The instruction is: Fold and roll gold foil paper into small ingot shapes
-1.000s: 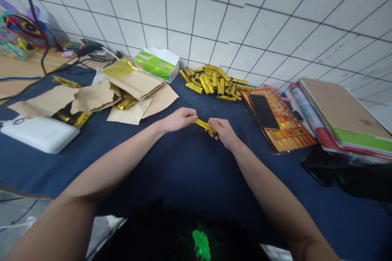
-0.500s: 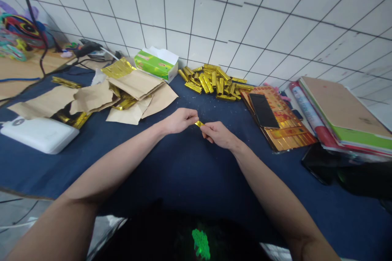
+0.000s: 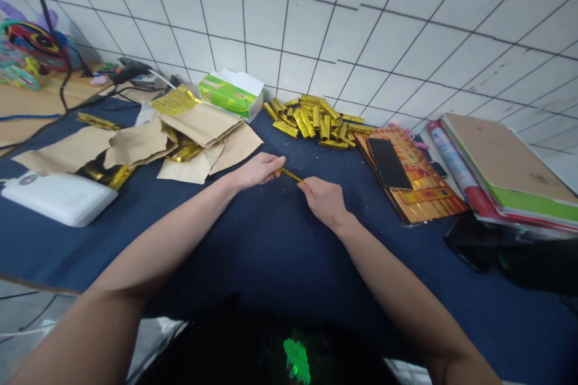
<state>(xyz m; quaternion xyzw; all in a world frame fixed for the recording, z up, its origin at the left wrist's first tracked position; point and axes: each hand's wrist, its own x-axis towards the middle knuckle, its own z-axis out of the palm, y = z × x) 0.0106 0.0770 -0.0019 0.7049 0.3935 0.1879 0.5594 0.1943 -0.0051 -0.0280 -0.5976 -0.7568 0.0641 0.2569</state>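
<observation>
My left hand (image 3: 256,169) and my right hand (image 3: 322,198) pinch the two ends of a thin folded strip of gold foil paper (image 3: 291,175) just above the dark blue table cover (image 3: 253,234). The strip shows edge-on, slanting down to the right. Both hands have their fingers closed on it. A pile of several folded gold foil pieces (image 3: 316,120) lies further back, by the tiled wall.
Torn brown paper with gold sheets (image 3: 180,132) lies left of my hands, a green tissue box (image 3: 231,95) behind it, a white power bank (image 3: 56,195) at far left. A red-gold paper stack with a phone (image 3: 389,162) and books (image 3: 501,174) are at right.
The gold strip was flat between the hands, then mostly covered as the hands came together; now the hands are apart again and the strip is turned edge-on.
</observation>
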